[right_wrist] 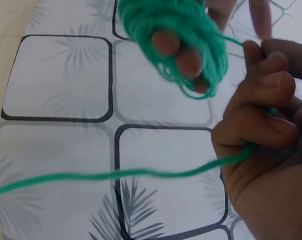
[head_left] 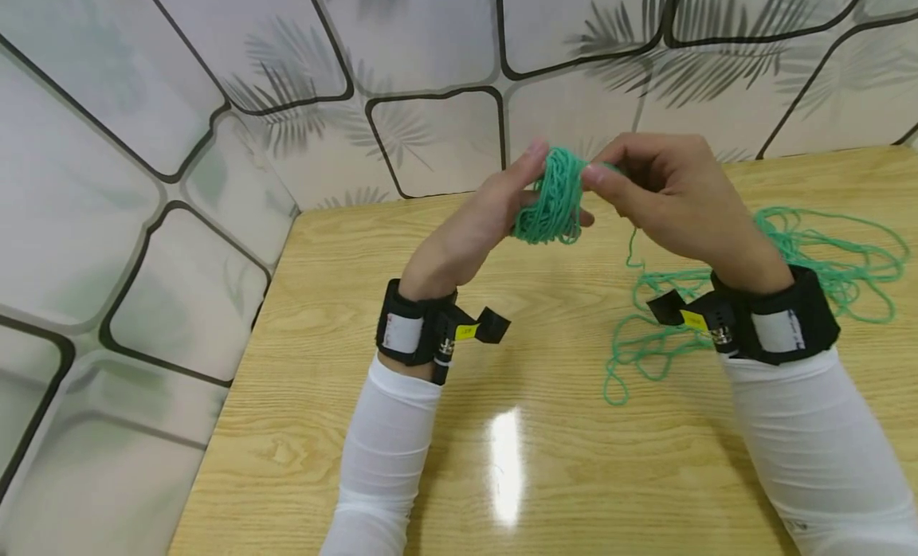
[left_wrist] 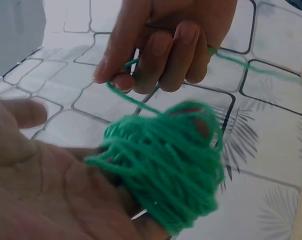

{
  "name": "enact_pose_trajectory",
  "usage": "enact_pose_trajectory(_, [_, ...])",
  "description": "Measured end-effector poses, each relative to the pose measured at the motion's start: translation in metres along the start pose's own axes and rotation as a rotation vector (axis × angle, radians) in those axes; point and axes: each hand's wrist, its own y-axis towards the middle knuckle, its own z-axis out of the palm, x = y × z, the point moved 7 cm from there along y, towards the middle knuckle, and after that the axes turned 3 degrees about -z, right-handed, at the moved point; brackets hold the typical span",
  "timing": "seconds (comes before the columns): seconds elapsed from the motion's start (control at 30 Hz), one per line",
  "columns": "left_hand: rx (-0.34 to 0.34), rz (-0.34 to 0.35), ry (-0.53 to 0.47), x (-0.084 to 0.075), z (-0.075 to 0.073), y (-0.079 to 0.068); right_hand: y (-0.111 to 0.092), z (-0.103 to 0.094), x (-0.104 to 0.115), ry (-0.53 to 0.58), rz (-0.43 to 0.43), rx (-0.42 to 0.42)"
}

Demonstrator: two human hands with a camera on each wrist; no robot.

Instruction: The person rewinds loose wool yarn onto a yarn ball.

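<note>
Green yarn is wound in a thick bundle [head_left: 552,197] around the fingers of my left hand [head_left: 476,213]. The left thumb stands apart from the bundle, and the left fingertips [right_wrist: 188,63] poke out through the coils in the right wrist view. Close to the bundle's right side, my right hand [head_left: 677,193] pinches the strand [left_wrist: 136,102] between thumb and index finger. From there the strand passes under the curled right fingers and trails off as a single line [right_wrist: 141,173]. The coils hide most of the left fingers' length.
Loose green yarn [head_left: 853,257] lies in tangled loops on the wooden table [head_left: 330,365], partly behind the right wrist. Smaller loops [head_left: 631,349] spread left of that wrist. A patterned wall [head_left: 437,142] borders the table at the back and left. Each wrist wears a black strap [head_left: 412,321].
</note>
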Motion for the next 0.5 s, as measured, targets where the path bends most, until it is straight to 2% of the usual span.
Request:
enact_pose_trajectory(0.07, [0.084, -0.021, -0.031, -0.001, 0.007, -0.001, 0.0, -0.007, -0.002, 0.036, 0.013, -0.081])
enact_pose_trajectory(0.13, [0.131, -0.028, -0.107, -0.003, 0.012, -0.004, 0.001, -0.011, -0.007, 0.112, 0.021, -0.134])
enact_pose_trajectory(0.23, [0.2, 0.034, -0.269, -0.006, 0.015, -0.005, 0.002, -0.007, -0.015, 0.269, 0.036, -0.15])
enact_pose_trajectory(0.3, [0.22, 0.084, -0.365, -0.007, 0.013, -0.004, 0.003, -0.001, -0.02, 0.359, 0.052, -0.114])
enact_pose_trajectory(0.37, [0.236, 0.135, -0.441, -0.008, 0.009, -0.003, 0.003, 0.007, -0.02, 0.388, 0.068, -0.048])
enact_pose_trajectory(0.43, [0.217, 0.174, -0.488, -0.009, 0.006, -0.002, 0.003, 0.013, -0.019, 0.39, 0.078, 0.027])
enact_pose_trajectory(0.5, [0.176, 0.193, -0.493, -0.01, 0.002, -0.001, 0.003, 0.018, -0.017, 0.425, 0.094, 0.088])
